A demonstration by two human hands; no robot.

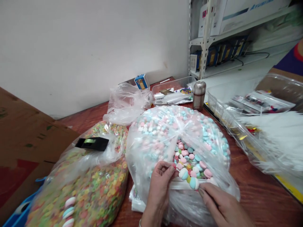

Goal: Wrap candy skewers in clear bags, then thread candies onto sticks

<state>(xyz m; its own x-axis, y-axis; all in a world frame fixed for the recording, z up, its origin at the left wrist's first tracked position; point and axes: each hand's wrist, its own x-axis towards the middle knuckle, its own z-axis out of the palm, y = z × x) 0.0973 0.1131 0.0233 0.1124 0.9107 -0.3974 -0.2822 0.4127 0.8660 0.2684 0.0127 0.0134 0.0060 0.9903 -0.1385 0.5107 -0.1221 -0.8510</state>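
The left hand (160,188) and right hand (223,204) pinch the opened lip of a clear plastic bag (151,157) just beneath them, its soft, slippery film heavy with loose pastel candies (189,165), safest held by that gathered edge.

Clear plastic bag (139,154), glossy and crinkled
Glossy reddish wood tabletop (258,201), brushed metal flask (199,95), matt brown cardboard (30,138)

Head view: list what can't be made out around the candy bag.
All in the head view:
White strip on the candy bag: ends hidden by the left hand and right hand.
Black tag on the cereal bag: print too small to read.
Blue container: cut off by the bottom edge.
Clear tub: contents blurred, partly behind white shreds.
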